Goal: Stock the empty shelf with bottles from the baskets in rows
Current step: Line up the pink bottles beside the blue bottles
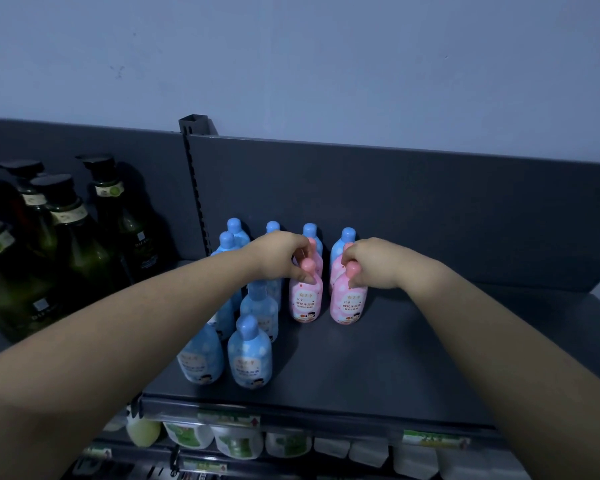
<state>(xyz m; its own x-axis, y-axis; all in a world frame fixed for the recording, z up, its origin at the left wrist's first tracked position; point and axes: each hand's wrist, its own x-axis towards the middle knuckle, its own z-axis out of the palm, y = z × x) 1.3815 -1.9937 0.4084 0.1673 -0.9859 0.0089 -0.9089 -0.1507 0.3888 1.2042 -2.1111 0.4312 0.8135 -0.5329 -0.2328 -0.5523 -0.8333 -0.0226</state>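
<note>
Dim blue-grey wall point(326, 64) rises behind a dark metal shelf point(413, 358) with a low back panel point(395, 202). At far left, in the neighbouring bay, stand tall green pump bottles point(73, 237), cut off from this bay by a slotted upright point(196, 188). Just right of it the blue bottles point(250, 355) run in two files from back panel to front edge, caps up and labels forward, so those rows look finished. The left hand point(278, 254) reaches over them and pinches the cap of the left pink bottle point(305, 299). Beside it the right pink bottle point(349, 303) stands upright on the shelf, its cap wrapped by the curled fingers of the right hand point(371, 265). Both are probably held by the cap so each can be set down straight in front of the pink and blue bottles behind, extending two new files side by side. Further right the shelf surface is bare dark metal, matte and level. Below its front lip, a lower tier holds pale and green packs point(236, 441) behind price tags. No basket is in view.
</note>
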